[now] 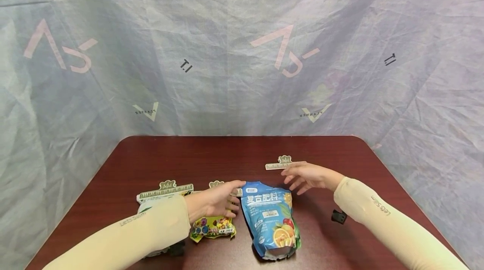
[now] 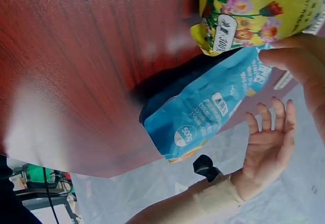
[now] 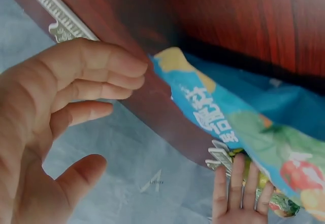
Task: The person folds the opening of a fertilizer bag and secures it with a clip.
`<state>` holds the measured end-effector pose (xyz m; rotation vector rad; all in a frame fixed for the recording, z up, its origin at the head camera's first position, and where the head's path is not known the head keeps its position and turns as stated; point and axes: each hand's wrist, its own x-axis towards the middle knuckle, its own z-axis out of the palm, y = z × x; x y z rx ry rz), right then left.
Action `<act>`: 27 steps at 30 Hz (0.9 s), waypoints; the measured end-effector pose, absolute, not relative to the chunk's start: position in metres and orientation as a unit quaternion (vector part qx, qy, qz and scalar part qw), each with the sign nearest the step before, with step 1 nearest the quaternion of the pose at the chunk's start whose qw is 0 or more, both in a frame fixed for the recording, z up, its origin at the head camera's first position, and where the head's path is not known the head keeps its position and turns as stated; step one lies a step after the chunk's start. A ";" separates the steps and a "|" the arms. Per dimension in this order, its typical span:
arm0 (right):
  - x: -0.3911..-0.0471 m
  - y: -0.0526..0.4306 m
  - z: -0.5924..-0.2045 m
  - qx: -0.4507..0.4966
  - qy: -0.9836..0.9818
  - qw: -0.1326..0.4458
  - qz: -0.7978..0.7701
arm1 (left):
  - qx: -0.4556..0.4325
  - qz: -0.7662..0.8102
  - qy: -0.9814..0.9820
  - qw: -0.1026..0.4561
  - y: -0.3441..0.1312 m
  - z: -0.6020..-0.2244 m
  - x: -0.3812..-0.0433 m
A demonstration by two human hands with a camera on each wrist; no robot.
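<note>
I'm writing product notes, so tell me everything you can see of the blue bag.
The blue bag looks like soft, glossy plastic, filled and creased. Its front, facing the head camera, carries white Chinese lettering, a halved orange, red fruit and a 500g mark. It is on the dark red table, right of the yellow flowered bag; whether it lies or leans is hard to tell. The left hand is at its top left corner, the right hand beside its top right; contact is unclear.

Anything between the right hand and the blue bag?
Nothing visible: there is only an open gap between the right hand and the upper right edge of the blue bag. The pale clip lies farther back, off that path.
</note>
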<state>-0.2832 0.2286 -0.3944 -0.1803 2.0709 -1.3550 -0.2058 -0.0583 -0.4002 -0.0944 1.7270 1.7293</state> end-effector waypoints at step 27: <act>-0.290 0.238 -0.438 -0.037 0.762 0.369 -0.531 | -0.090 0.718 0.624 0.295 -0.039 -0.418 -0.201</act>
